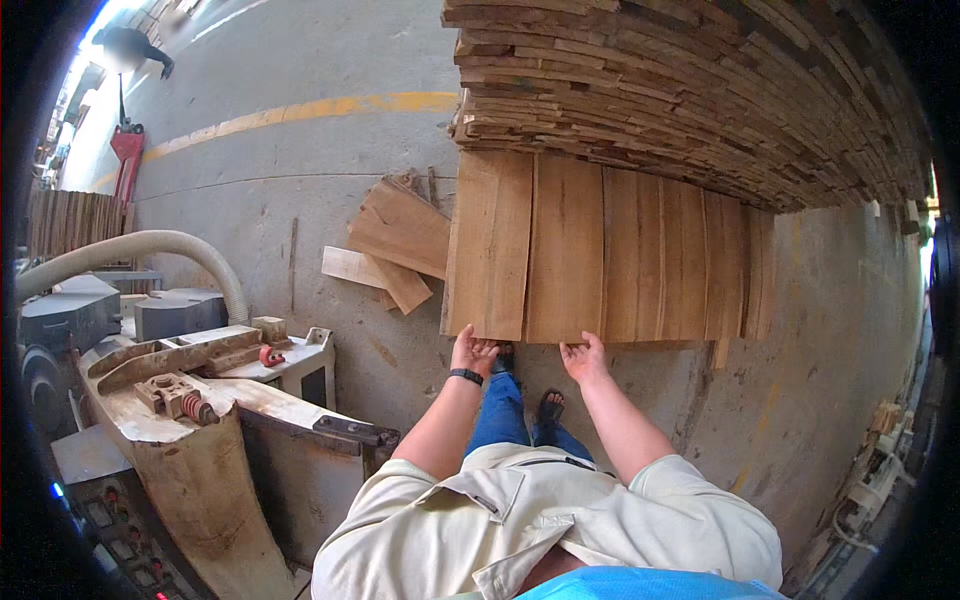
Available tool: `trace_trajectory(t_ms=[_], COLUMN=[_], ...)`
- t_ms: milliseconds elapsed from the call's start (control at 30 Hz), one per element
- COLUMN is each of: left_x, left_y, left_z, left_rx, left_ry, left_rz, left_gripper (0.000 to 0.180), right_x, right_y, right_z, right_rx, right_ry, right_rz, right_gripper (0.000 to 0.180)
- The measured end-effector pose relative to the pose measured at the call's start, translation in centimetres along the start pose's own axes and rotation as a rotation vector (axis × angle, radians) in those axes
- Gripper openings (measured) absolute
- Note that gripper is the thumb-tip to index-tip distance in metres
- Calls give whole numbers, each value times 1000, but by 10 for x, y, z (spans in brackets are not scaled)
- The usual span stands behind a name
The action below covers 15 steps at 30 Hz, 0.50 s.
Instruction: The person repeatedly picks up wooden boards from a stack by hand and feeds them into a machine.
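A row of brown wooden boards (565, 250) lies side by side in front of me, their near ends toward my body. My left hand (474, 354) is closed at the near end of the leftmost board (488, 245), thumb at its edge and fingers curled beneath. At the near end of the second board (566, 290), my right hand (584, 358) is closed in a similar way, its fingers pointing left. The undersides of the boards are hidden. A dark watch (466, 375) is on my left wrist.
A tall stack of planks (680, 100) rises behind the boards. Loose offcuts (400, 235) lie on the floor to the left. A woodworking machine (190, 400) with a ribbed hose (180, 240) stands at my left. Farther off are a red pallet jack (127, 150) and a person (125, 50).
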<state>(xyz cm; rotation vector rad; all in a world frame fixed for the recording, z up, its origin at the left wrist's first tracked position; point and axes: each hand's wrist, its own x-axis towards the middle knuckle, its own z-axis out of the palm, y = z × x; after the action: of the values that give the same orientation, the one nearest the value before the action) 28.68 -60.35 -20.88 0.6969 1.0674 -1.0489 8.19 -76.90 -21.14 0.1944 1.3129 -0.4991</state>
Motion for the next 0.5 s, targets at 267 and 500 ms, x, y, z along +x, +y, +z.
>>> trace_trajectory(t_ms=[267,500], left_x=[-51,-84], left_y=[7,0], left_z=[23,34], left_rx=[180,277], left_ry=[-266,-389], left_rz=[135,223], left_gripper=[47,35], right_x=[-51,-98], right_y=[-20,-55], right_z=[20,22], right_rx=[-132,-256], right_ry=[-191,-420], right_rz=[-29,-52], right_gripper=[34,37])
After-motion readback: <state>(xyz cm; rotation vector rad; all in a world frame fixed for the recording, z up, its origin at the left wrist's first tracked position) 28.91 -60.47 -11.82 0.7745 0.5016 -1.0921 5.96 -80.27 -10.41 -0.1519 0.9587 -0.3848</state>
